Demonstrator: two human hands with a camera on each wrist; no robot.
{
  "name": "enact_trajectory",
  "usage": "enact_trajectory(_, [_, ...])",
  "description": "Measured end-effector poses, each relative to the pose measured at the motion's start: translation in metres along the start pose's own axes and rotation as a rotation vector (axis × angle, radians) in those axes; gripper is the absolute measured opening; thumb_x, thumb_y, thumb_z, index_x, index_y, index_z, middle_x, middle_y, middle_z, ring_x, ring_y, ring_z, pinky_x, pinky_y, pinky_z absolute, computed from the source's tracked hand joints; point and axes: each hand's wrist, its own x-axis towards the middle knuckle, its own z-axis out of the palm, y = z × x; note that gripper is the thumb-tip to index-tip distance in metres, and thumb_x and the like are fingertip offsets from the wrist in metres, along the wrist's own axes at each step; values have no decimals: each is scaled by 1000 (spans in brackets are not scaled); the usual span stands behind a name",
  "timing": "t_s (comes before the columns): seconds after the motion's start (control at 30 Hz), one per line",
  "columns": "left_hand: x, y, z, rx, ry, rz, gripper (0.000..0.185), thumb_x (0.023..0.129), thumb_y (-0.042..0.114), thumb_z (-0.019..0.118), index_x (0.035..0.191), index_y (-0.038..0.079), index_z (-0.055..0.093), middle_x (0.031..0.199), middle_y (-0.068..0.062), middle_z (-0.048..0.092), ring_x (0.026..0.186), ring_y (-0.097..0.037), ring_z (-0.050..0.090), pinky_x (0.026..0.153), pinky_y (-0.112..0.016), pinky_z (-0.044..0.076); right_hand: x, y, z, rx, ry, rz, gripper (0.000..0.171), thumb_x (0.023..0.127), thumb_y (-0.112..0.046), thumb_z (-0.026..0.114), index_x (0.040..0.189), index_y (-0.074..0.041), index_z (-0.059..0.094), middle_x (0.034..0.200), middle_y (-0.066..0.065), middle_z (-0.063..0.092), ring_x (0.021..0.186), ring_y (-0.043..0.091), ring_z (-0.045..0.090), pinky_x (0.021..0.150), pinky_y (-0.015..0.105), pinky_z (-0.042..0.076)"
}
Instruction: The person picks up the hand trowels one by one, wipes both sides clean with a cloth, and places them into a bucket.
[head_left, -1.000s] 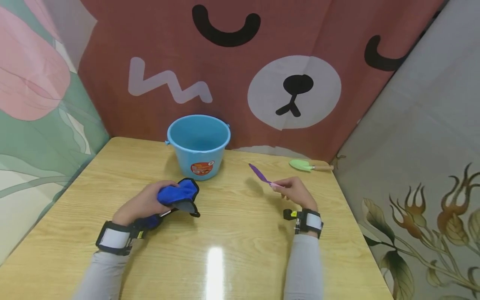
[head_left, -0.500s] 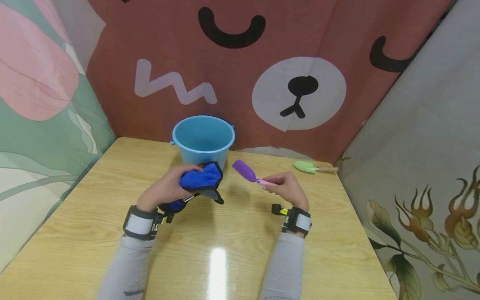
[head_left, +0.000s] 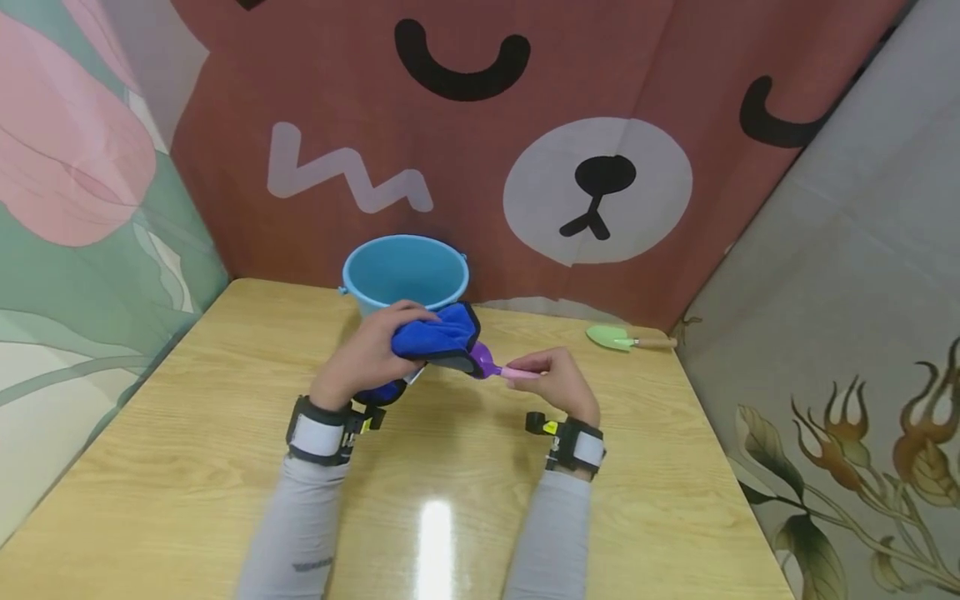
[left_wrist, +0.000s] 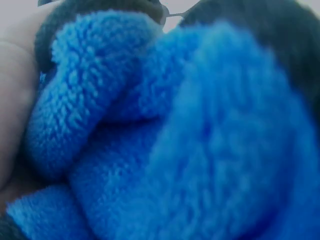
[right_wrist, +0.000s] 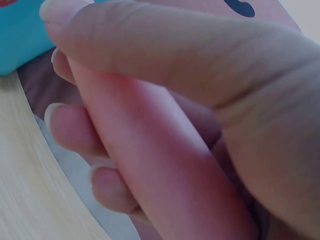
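In the head view my left hand (head_left: 372,354) grips a blue plush cloth (head_left: 435,333) with black edging and a grey underside. Its fleecy folds (left_wrist: 200,130) fill the left wrist view. My right hand (head_left: 558,383) pinches the pink handle (head_left: 520,373) of a small purple trowel (head_left: 484,360). The cloth overlaps most of the trowel's blade and hides it. In the right wrist view thumb and fingers wrap the pink handle (right_wrist: 150,150). Both hands are above the wooden table, in front of a light blue bucket (head_left: 356,292).
A green trowel (head_left: 609,337) with a wooden handle lies at the table's back right. The wooden table (head_left: 637,500) meets a brown curtain (head_left: 465,167) with a cartoon bear print behind. Patterned cloth hangs on both sides.
My left hand has carried the cloth rightward to the trowel. The right hand has shifted left, and the purple blade, fully visible before, is now mostly behind the cloth.
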Motion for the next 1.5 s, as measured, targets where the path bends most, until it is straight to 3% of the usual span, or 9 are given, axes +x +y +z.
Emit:
enact_trajectory(0.17, [7, 11, 8, 59, 7, -31, 54, 79, 13, 82, 131, 13, 66, 136, -12, 60, 123, -36, 58, 101, -59, 48, 6, -8, 10, -10, -29, -43, 24, 79, -21, 88, 102, -17, 82, 97, 0, 78, 91, 20, 69, 78, 36, 59])
enact_trajectory(0.37, [10, 13, 26, 186, 16, -109, 58, 78, 16, 73, 135, 17, 63, 135, -9, 60, 115, -33, 62, 95, -56, 53, 9, -14, 19, -2, -57, -101, 18, 78, -13, 88, 96, -14, 83, 88, 0, 78, 81, 20, 68, 73, 35, 57])
enact_trajectory(0.7, [17, 10, 46, 356, -57, -141, 54, 77, 27, 80, 129, 18, 70, 128, -6, 65, 112, -29, 64, 86, -54, 55, 15, -13, 23, 28, -38, -177, 10, 80, -7, 85, 87, -12, 83, 81, -1, 77, 73, 16, 67, 66, 32, 56])
enact_trajectory(0.93, [17, 13, 51, 360, -119, -111, 44, 78, 10, 71, 121, 14, 75, 123, -8, 65, 110, -28, 64, 89, -49, 56, 14, -13, 24, 33, -15, -149, 12, 80, -8, 84, 91, -13, 84, 82, -1, 78, 75, 18, 72, 68, 36, 59])
enact_trajectory(1.5, [19, 7, 53, 354, -107, -153, 37, 79, 9, 71, 115, 16, 79, 110, -4, 66, 101, -24, 63, 84, -45, 56, 13, -15, 19, 14, 9, -96, 14, 80, -18, 87, 94, -16, 84, 87, -1, 78, 83, 19, 72, 72, 35, 59])
